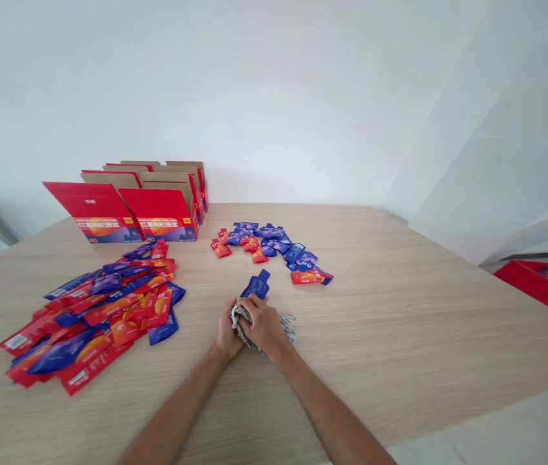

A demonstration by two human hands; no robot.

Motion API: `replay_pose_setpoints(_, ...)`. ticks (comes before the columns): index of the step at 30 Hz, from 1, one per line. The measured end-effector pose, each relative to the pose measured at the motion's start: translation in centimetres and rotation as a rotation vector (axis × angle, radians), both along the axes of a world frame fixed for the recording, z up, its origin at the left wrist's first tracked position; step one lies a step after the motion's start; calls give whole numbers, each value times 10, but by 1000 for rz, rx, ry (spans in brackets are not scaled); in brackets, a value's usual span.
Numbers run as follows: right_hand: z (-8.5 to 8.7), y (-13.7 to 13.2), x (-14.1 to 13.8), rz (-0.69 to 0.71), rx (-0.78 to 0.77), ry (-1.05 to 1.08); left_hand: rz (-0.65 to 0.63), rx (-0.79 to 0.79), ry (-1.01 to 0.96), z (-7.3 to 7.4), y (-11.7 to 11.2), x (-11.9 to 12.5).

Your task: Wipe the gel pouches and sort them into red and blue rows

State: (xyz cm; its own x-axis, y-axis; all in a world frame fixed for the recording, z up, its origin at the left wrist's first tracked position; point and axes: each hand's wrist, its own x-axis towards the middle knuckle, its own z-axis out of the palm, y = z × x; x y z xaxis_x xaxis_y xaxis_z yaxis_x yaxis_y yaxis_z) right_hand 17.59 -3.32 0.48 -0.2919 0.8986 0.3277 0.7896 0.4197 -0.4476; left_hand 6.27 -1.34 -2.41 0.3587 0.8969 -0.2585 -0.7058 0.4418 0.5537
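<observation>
Near the middle of the table, my two hands are pressed together around a blue sachet (256, 285) and a grey striped cloth (288, 327). My left hand (226, 334) is closed at the sachet's left side, its fingers partly hidden behind the cloth. Over the top lies my right hand (264, 327), its fingers bunched on the cloth against the sachet. The sachet's narrow spout end points away from me; its lower part is covered. To the left lies a large heap of red and blue sachets (109, 307).
Smaller groups of red and blue sachets (274, 240) lie scattered beyond my hands. Open red cartons (160, 210) stand in rows at the back left, near the white wall (293, 103). A red box (542, 284) is past the right edge of the wooden table (399, 310).
</observation>
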Motion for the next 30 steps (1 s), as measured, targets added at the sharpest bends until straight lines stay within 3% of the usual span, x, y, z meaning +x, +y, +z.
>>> replay_pose_setpoints(4,3,7,12,-124,60,67,98,-36,-22,3,-2,6)
replay_pose_setpoints(11,12,18,44,-387,92,91,27,-15,-55,0,-11,21)
replay_pose_setpoints(14,10,14,37,-307,62,65,56,-32,-70,-1,-8,20)
replay_pose_setpoints(19,2,4,10,28,-9,-43,43,-68,-50,6,4,3)
replay_pose_setpoints(21,3,3,8,35,-1,-48,34,-82,-58,8,5,0)
replay_pose_setpoints(27,14,17,45,-315,123,115,2,-70,-149,6,-12,22)
replay_pose_setpoints(30,14,21,56,-381,144,139,-33,-51,-163,6,-17,30)
